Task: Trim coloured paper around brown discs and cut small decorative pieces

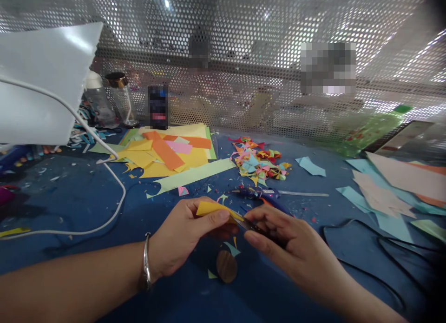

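My left hand (190, 230), with a silver bangle at its wrist, pinches a piece of yellow paper (209, 208) between thumb and fingers. In my right hand (282, 234) is a pair of scissors, its dark handles mostly hidden by the fingers. The scissor blades (243, 224) meet the right end of the yellow paper. Below the hands a round brown disc (226, 266) lies on the blue table (174, 295), beside small paper scraps. Just beyond my right hand is a blue glue gun (254, 193) with a glue stick (303, 194) jutting from its back.
Cut paper bits (258, 162) form a heap behind the glue gun. Yellow and orange paper sheets (167, 151) lie back left, near bottles (120, 100). More paper sheets (400, 179) and a black cable (372, 239) are at right. A white cable (121, 193) loops at left.
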The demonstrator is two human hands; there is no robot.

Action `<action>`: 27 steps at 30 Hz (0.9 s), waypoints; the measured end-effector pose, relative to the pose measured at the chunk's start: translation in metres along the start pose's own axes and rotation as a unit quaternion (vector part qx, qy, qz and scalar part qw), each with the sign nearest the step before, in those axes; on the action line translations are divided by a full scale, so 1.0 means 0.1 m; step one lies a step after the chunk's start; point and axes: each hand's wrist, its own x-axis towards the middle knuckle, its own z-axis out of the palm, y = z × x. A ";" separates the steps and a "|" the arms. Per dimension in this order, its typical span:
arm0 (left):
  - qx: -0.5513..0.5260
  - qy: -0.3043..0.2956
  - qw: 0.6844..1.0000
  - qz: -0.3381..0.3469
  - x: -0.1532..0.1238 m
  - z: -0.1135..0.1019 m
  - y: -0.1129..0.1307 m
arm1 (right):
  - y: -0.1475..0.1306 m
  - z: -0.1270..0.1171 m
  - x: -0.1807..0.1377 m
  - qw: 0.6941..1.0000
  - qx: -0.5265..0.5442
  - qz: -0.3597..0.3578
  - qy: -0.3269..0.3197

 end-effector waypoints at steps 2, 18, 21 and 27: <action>0.003 -0.001 1.000 0.002 0.00 0.00 0.00 | 0.00 0.00 -0.01 1.000 0.004 0.000 0.000; -0.050 0.006 0.999 -0.007 -0.01 -0.02 -0.03 | -0.04 -0.01 0.00 1.000 0.015 -0.001 0.001; -0.049 0.010 0.999 -0.006 -0.02 -0.01 -0.03 | -0.04 -0.01 0.00 1.000 0.011 0.009 0.000; -0.033 0.009 0.999 -0.001 -0.02 -0.01 -0.03 | -0.04 -0.01 0.01 1.000 0.014 0.005 -0.003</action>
